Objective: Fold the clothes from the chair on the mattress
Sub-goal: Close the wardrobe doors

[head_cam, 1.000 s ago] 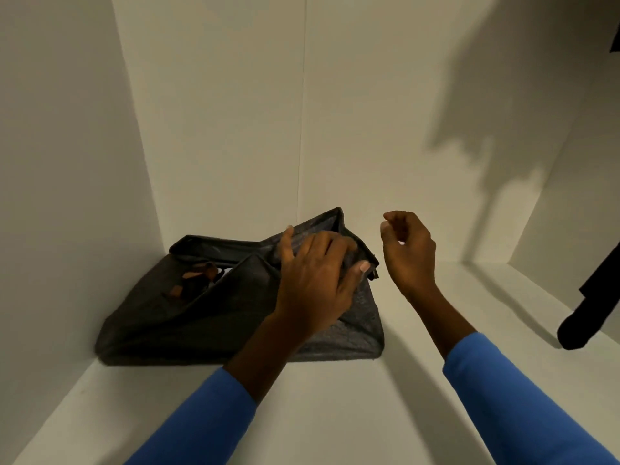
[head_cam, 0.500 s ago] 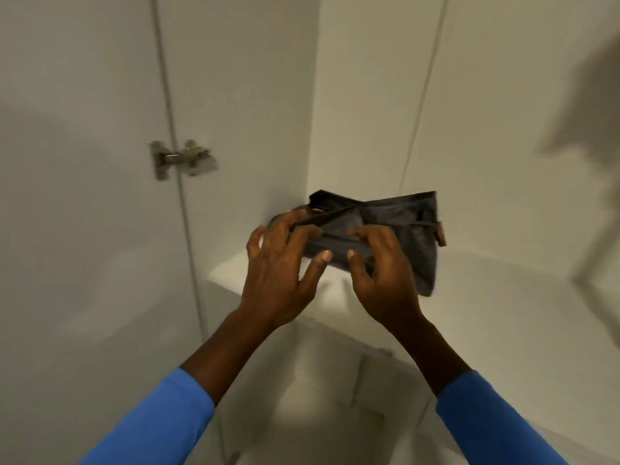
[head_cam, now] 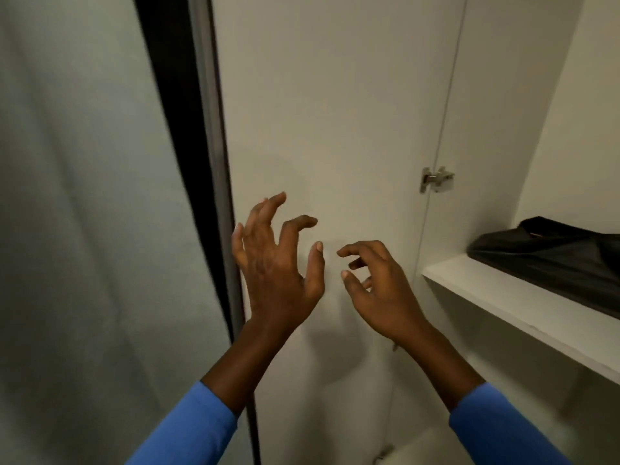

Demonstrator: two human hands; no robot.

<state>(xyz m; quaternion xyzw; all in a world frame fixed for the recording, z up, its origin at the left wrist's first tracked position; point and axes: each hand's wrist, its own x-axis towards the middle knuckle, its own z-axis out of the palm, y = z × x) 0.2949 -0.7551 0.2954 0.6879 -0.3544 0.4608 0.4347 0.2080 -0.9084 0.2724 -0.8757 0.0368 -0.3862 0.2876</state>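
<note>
Garment (head_cam: 553, 256), dark and folded flat, lies on the white shelf (head_cam: 496, 297) at the right edge of view, near the shelf's left end. Both hands hang in the air well left of it, touching nothing. Left hand (head_cam: 278, 266) is raised, back to the camera, fingers spread and half curled; right hand (head_cam: 382, 293) sits lower, fingers loosely hooked, thumb apart. Neither holds anything. Behind them stands the white door (head_cam: 335, 112), its hinge (head_cam: 436, 178) just above the shelf's front edge; open room lies between hands and shelf
</note>
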